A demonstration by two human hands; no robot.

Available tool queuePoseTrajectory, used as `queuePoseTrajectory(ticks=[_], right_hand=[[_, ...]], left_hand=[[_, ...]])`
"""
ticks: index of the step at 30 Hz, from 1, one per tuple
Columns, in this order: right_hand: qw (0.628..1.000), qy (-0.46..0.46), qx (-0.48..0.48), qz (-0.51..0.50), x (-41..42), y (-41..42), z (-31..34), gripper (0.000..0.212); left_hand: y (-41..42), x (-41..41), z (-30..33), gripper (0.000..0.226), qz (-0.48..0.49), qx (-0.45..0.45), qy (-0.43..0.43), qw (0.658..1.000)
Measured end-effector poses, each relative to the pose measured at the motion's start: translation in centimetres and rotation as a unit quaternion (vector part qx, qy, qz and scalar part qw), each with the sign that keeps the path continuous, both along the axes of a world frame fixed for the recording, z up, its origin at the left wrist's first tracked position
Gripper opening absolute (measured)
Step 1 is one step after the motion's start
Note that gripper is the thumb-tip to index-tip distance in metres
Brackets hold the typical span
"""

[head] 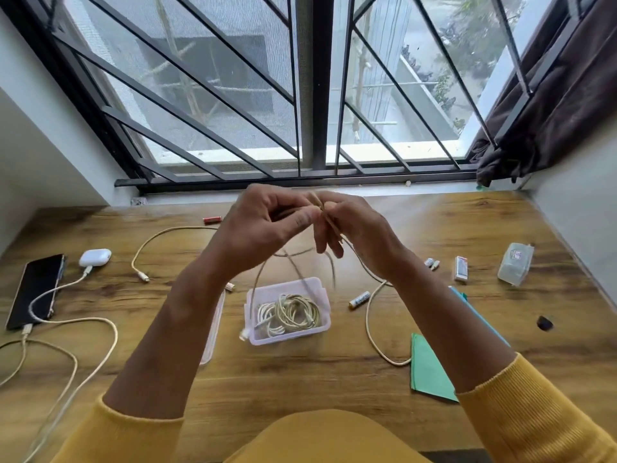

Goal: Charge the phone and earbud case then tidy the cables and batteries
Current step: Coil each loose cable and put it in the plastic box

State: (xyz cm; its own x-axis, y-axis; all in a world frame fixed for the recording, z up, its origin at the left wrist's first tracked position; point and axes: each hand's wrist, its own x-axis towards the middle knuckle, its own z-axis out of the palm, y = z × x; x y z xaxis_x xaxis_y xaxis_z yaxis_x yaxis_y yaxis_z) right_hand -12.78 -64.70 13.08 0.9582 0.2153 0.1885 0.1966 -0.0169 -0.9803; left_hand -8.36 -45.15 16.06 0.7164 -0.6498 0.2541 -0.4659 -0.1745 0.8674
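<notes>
Head view: the only camera; it looks down on a wooden desk [334, 369] under a barred window.
Left hand [263, 225]: raised over the desk, thumb and fingers pinching a beige cable [370, 315] in mid-air.
Right hand [354, 228]: just beside the left, fingers curled round the same cable; blur hides the exact grip.
Held cable: loops hang below the hands above the box, and its free length trails over the desk on the right, under the right forearm toward a green paper [430, 369].
Phone [35, 290]: lies far left, with a cord at its near end, so it looks plugged in.
Earbud case [95, 257]: just beyond the phone, a cord at its near side; also looks plugged in.
Box [287, 312]: clear, open, mid-desk, already holding coiled cables; its lid [213, 325] lies to its left.
Loose cable [160, 245]: uncoiled on the desk, left of the hands.
Batteries: a white one [360, 299] right of the box and a red one [212, 219] further back lie loose; smaller ones lie scattered.
Small case [516, 268]: clear, far right, possibly meant for the batteries.
Progress: charging appears done; tidying looks part-way, with one cable being wound, one more to coil, and the batteries still to gather.
</notes>
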Motion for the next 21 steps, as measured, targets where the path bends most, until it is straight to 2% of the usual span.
queuePoseTrajectory(ticks=[3,5,7,12,14,16,19,21], right_hand=[[0.999,0.013,-0.042,0.022,-0.3,0.6,0.6,0.057],[0.998,0.019,-0.052,0.032,-0.3,0.4,0.9,0.066],[0.996,0.018,-0.061,0.058,-0.4,0.0,1.4,0.061],[0.993,0.027,-0.064,0.099,-0.4,-0.6,2.8,0.057],[0.992,0.037,-0.056,0.106,-0.4,-0.8,3.2,0.055],[0.991,0.045,-0.023,0.12,-0.5,-1.0,3.3,0.05],[0.982,0.039,0.095,0.157,-0.4,-0.5,3.2,0.039],[0.973,0.018,0.162,0.164,0.0,-0.1,3.0,0.035]], left_hand=[[0.2,0.7,0.8,0.014,0.033,0.024,-0.039,0.998],[0.5,1.0,1.2,0.022,0.035,0.012,-0.031,0.999],[0.8,1.2,1.6,0.028,0.027,-0.01,-0.023,0.999],[1.0,1.3,2.1,0.014,-0.01,-0.032,-0.035,0.999],[1.2,1.6,2.1,0.023,0.012,-0.047,-0.034,0.998],[1.3,1.9,2.3,0.025,0.038,-0.06,-0.022,0.997],[0.8,2.1,2.0,0.015,0.044,-0.085,-0.019,0.995],[0.0,2.0,1.3,0.025,0.062,-0.106,-0.016,0.992]])
